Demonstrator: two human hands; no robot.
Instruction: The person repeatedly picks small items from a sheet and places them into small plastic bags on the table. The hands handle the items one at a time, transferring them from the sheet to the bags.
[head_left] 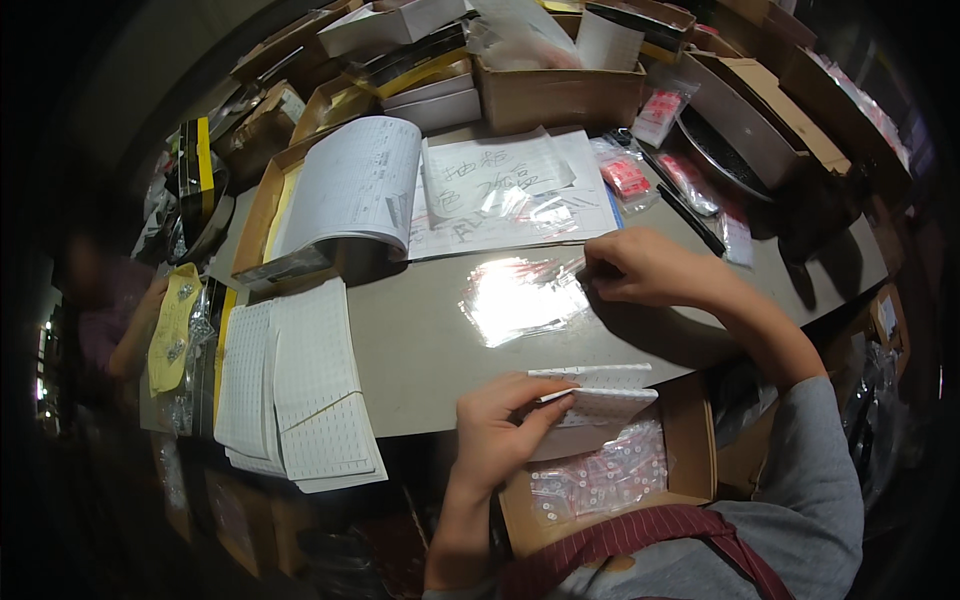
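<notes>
My left hand [505, 420] is closed on a folded white card [610, 402] printed with small marks, pinched between thumb and fingers near the table's front edge. My right hand [645, 268] is curled at the right edge of a glaring pile of small clear plastic bags [522, 300]; whatever its fingertips grip is hidden. Below the card, a cardboard box [702, 440] at my lap holds many small clear packets [605, 475] with round white pieces inside.
Stacked printed sheets [310, 390] lie at left, by an open notebook [360, 185] and a handwritten paper [495, 180]. A black marker [690, 218] and red-and-clear packets [625, 180] lie at right. Cardboard boxes [560, 95] line the back. Another person's arm [135, 335] shows at far left.
</notes>
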